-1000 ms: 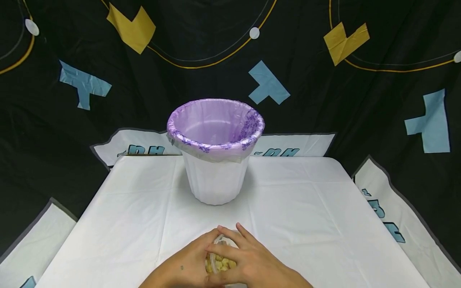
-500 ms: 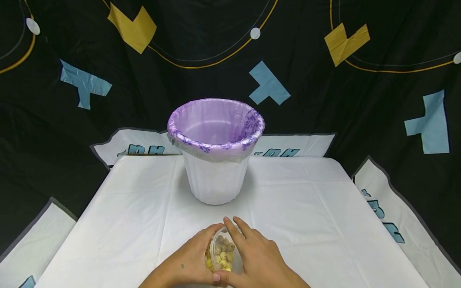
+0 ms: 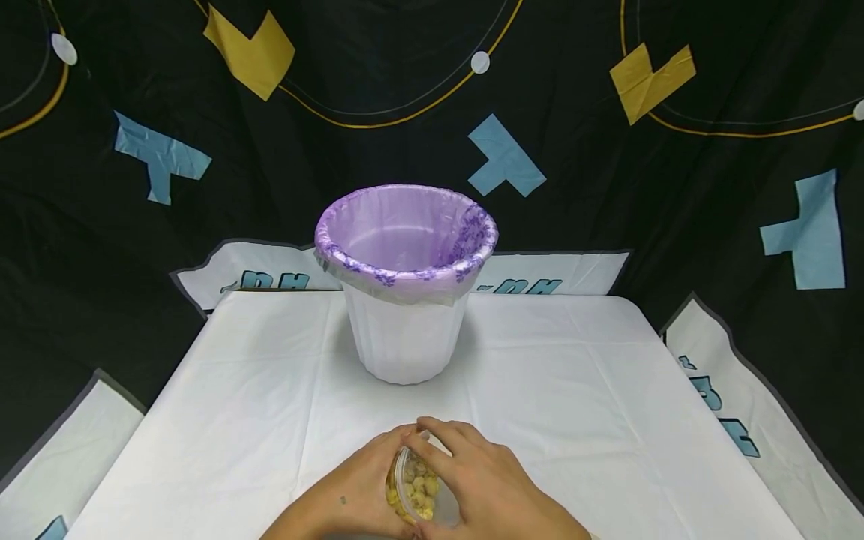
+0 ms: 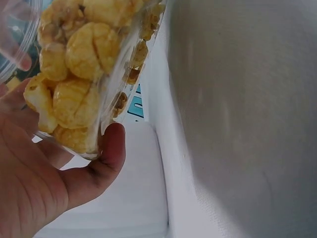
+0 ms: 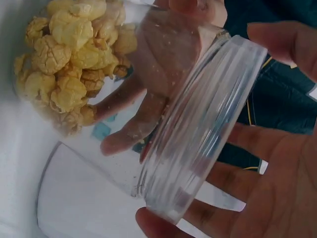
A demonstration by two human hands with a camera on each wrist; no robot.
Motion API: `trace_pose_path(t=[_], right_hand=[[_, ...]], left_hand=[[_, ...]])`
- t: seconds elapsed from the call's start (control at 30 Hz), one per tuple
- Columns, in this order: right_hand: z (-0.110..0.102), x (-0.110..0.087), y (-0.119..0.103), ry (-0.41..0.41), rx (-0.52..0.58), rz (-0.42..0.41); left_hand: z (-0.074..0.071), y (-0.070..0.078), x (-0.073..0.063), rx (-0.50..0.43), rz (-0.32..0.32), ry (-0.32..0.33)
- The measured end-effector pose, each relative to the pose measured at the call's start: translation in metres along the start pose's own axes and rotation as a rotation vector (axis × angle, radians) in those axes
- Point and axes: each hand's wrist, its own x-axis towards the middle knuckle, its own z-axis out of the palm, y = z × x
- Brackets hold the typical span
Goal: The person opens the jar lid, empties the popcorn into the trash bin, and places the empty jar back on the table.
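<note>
A clear plastic jar (image 3: 400,491) with yellow caramel popcorn (image 5: 69,64) inside is tilted low in the head view, its lid end toward the right. My left hand (image 3: 361,480) grips the jar's body; the left wrist view shows the thumb of that hand (image 4: 74,183) against the base end. At the other end, my right hand (image 3: 489,480) holds the clear ridged lid (image 5: 208,129) by its rim. The right wrist view has the fingers and thumb of this hand (image 5: 267,158) spread round the lid, which sits on the jar.
A white bin (image 3: 405,337) with a purple liner (image 3: 405,281) folded over its rim stands beyond the hands on the white-covered table (image 3: 574,390). Behind the table hangs a black curtain (image 3: 378,150) with blue and yellow tape pieces.
My right hand's fingers loosened and lifted off the lid half a second ago, and now close round its rim again. The left hand stays almost still on the jar.
</note>
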Motion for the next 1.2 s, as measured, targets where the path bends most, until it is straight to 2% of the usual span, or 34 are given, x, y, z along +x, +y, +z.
trace_pose_path(t=[0.23,0.37,0.57,0.63,0.83,0.93,1.2], right_hand=[[-0.003,0.0,0.003,0.021,-0.055,-0.083],[-0.006,-0.001,0.004,0.011,-0.034,-0.066],[-0.012,-0.002,0.01,-0.043,0.006,0.019],[-0.013,-0.003,0.015,-0.002,0.013,0.027],[-0.012,-0.006,0.039,0.187,-0.008,0.061],[-0.012,-0.008,0.053,0.206,-0.037,0.118],[-0.013,-0.015,0.089,0.172,-0.071,0.293]], left_hand=[[0.0,0.002,0.001,-0.015,-0.023,-0.016],[0.0,0.002,0.002,-0.018,-0.012,-0.008],[-0.001,-0.001,0.004,-0.003,0.004,-0.001],[-0.001,-0.001,0.004,0.0,-0.001,-0.005],[-0.001,0.0,0.005,0.014,-0.03,-0.012],[-0.001,0.0,0.006,0.0,-0.033,-0.012],[-0.001,0.002,0.006,0.051,-0.041,0.016]])
